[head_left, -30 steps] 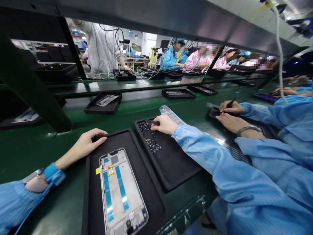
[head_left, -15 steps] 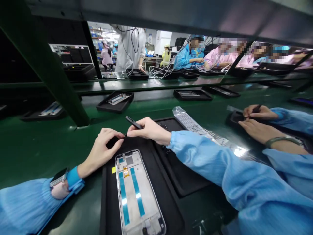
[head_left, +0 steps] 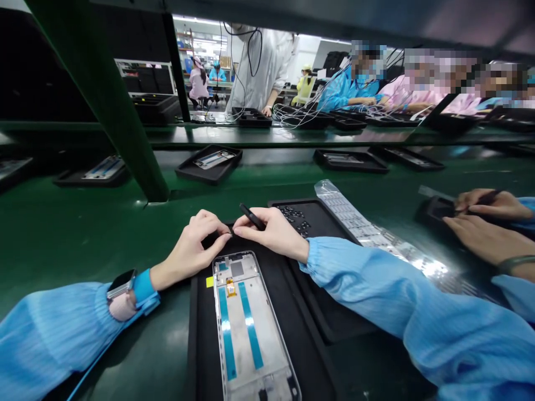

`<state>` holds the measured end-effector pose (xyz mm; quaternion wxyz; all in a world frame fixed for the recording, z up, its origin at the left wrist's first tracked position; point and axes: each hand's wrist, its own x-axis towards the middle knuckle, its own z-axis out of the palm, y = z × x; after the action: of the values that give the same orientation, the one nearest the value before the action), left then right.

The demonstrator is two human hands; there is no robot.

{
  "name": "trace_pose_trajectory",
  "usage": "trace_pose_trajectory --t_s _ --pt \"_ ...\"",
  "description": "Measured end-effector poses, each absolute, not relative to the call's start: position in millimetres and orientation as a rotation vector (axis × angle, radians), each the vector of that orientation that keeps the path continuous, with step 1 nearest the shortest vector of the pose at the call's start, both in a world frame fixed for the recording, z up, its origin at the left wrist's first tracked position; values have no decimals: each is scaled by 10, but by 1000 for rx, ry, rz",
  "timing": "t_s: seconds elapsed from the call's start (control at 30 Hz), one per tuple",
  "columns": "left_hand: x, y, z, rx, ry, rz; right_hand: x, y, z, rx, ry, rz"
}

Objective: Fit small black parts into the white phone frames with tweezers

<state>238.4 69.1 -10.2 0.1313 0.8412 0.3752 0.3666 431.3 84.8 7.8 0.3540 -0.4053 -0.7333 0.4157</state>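
My left hand (head_left: 200, 242) is closed in a pinch above the far end of a black tray (head_left: 292, 328), thumb and forefinger on a tiny dark part (head_left: 231, 233) too small to name. Close beside those fingertips, my right hand (head_left: 271, 228) grips slim black tweezers (head_left: 252, 216), their back end pointing up and left; the tips are hidden. Below both hands, a silver phone frame (head_left: 251, 340) with two blue strips lies lengthwise in the tray. A yellow tab (head_left: 209, 282) sticks out at its left edge.
A second black tray (head_left: 334, 223) holding several small black parts (head_left: 295, 217) adjoins on the right. Beyond it lies a clear plastic sheet (head_left: 346, 211). A co-worker's hands (head_left: 480, 217) work at far right. A green post (head_left: 137, 150) rises at left; trays with phone frames (head_left: 209, 164) stand behind.
The camera has turned slightly left, so the scene sits farther right. Both hands keep their pinches close together, and more of the small black parts shows past my right hand.
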Motion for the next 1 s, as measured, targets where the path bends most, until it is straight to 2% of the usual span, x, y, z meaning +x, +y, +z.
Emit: trace_pose_trajectory --t_s 0.13,0.4,0.53,0.73,1.0 --pt "2382 688 -98 2523 1106 1025 4311 818 77 -946 -2082 799" --pt "2385 712 -117 2556 1102 960 4303 817 64 -871 -2252 560" --pt "2314 674 -150 2513 1123 940 4303 790 81 -878 -2230 626" --pt "2130 366 -142 2465 1257 752 4292 696 111 -914 -2206 915" --pt "2152 264 -113 2477 1182 749 4238 642 66 -887 -2269 876"
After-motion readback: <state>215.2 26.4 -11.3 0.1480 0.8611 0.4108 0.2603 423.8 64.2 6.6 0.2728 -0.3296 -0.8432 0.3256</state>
